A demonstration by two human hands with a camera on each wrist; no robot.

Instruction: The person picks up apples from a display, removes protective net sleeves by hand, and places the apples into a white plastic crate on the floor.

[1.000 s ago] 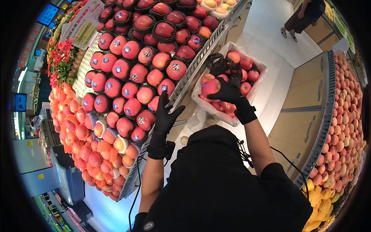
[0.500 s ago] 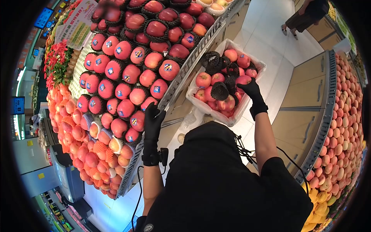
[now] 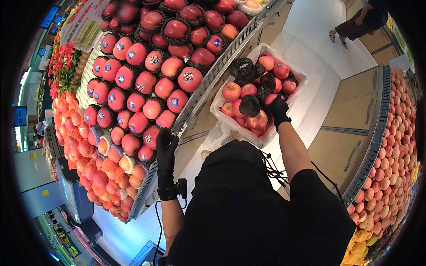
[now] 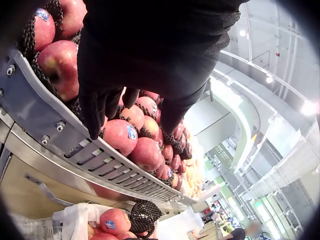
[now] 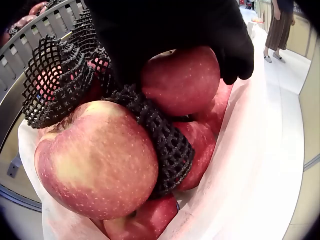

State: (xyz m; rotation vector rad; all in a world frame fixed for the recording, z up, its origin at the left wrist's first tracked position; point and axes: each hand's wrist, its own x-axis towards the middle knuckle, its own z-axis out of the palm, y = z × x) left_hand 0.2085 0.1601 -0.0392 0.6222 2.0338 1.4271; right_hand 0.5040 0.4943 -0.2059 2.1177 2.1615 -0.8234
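My right hand [image 3: 279, 110], in a black glove, grips a red apple [image 5: 182, 82] among the fruit in a white-lined crate [image 3: 262, 142]. Fingers and thumb curl round its upper side in the right wrist view. A large yellow-red apple [image 5: 100, 160] and a black foam net [image 5: 170, 150] lie close by. My left hand [image 3: 166, 150], gloved in black as well, is over the slatted edge [image 4: 95, 155] of the apple display. Its loosely bent fingers hang beside a stickered apple [image 4: 120, 136] and hold nothing.
Stacked red apples in black nets [image 3: 177, 29] fill the sloping display on the left. Peaches [image 3: 381, 177] are heaped on the stand at right, above beige cabinets [image 3: 341, 133]. Farther up the aisle a person [image 3: 361, 20] stands on the pale floor.
The right hand left the apple at the crate's near left, took another at the right side, and shifted it slightly inward. The left hand drew back along the display edge.
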